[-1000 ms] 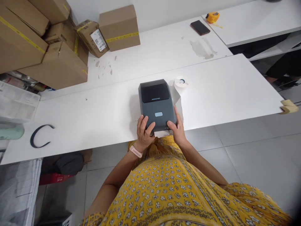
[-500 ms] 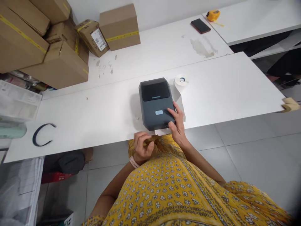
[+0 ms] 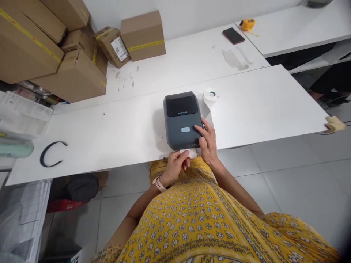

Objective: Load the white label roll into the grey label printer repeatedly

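A dark grey label printer (image 3: 175, 126) with a pale blue button stands near the table's front edge. White label paper (image 3: 192, 152) sticks out from its front. My left hand (image 3: 175, 165) pinches the left end of that paper between thumb and fingers, just below the printer. On the printer's right front corner rests my right hand (image 3: 208, 145), fingers apart and touching the casing. A label roll (image 3: 210, 95) stands just behind and right of the printer, its loose strip trailing down along the printer's side.
Cardboard boxes (image 3: 70, 78) are stacked at the back left, with another box (image 3: 144, 36) beside them. A dark headband-like loop (image 3: 45, 155) lies at the left. Farther back right are a phone (image 3: 233, 35) and a yellow tape measure (image 3: 248, 24). A foam guard (image 3: 333, 124) covers the right table corner.
My left hand has moved right and up to the label paper and closed on it. My right hand stays at the printer's corner.
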### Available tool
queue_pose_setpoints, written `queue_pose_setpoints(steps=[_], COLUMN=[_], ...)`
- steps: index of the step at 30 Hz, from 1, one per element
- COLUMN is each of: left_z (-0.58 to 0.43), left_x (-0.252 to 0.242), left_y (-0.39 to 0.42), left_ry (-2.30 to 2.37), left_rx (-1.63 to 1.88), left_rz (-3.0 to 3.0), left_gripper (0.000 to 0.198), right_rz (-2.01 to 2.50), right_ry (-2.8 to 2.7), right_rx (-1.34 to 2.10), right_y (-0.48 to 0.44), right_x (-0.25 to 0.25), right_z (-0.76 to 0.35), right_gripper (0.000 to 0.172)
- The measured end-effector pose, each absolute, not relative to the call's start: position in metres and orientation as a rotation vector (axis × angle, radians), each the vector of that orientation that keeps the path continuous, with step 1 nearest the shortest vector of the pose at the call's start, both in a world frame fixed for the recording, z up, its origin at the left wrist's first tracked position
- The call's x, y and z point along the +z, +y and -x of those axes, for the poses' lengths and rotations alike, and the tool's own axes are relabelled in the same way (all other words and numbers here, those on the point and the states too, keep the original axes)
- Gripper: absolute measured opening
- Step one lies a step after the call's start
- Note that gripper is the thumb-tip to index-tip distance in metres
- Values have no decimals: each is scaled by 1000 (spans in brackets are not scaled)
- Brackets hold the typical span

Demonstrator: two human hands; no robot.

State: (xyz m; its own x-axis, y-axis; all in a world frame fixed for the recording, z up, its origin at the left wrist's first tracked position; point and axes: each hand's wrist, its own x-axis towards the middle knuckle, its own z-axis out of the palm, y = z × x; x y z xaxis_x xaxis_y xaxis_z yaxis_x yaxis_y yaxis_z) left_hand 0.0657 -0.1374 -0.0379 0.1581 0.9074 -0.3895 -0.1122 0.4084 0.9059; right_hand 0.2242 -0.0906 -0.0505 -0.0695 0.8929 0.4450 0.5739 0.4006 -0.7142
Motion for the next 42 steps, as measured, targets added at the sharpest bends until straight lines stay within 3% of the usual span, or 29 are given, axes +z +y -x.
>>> queue_pose_setpoints(steps=[7, 13, 17, 19, 23, 28, 35, 42], left_z=[-56, -35, -30, -32, -37, -40, -31, -13], left_x=[-39, -42, -38, -37, -41, -38, -26, -37], left_y=[-141, -149, -138, -131, -127, -127, -88, -30], left_ry=[1221, 1537, 1733, 1719, 1605, 1586, 1589, 1626], left_rx=[878, 1297, 1572, 1603, 1469, 1462, 1628, 1314], left_rz=[-1042, -1268, -1359, -1422, -1469, -1491, -1455, -1419], left_gripper=[56, 58, 40, 35, 49, 50, 42, 44], right_rz=[1339, 1352, 1305, 1241, 1214, 1265, 1115, 1066], right_ry=[-1948, -1946, -1912, -1886, -1652, -1502, -1748, -1774], right_rx=[215, 89, 236, 399, 640, 762, 321, 124], right_y=[-88, -82, -82, -85, -96, -101, -51, 28], right_x=[-32, -26, -22, -23, -37, -48, -3, 33], right_z=[-221, -209, -212, -217, -227, -230, -225, -218], right_gripper=[40, 30, 29, 35, 62, 64, 69, 67])
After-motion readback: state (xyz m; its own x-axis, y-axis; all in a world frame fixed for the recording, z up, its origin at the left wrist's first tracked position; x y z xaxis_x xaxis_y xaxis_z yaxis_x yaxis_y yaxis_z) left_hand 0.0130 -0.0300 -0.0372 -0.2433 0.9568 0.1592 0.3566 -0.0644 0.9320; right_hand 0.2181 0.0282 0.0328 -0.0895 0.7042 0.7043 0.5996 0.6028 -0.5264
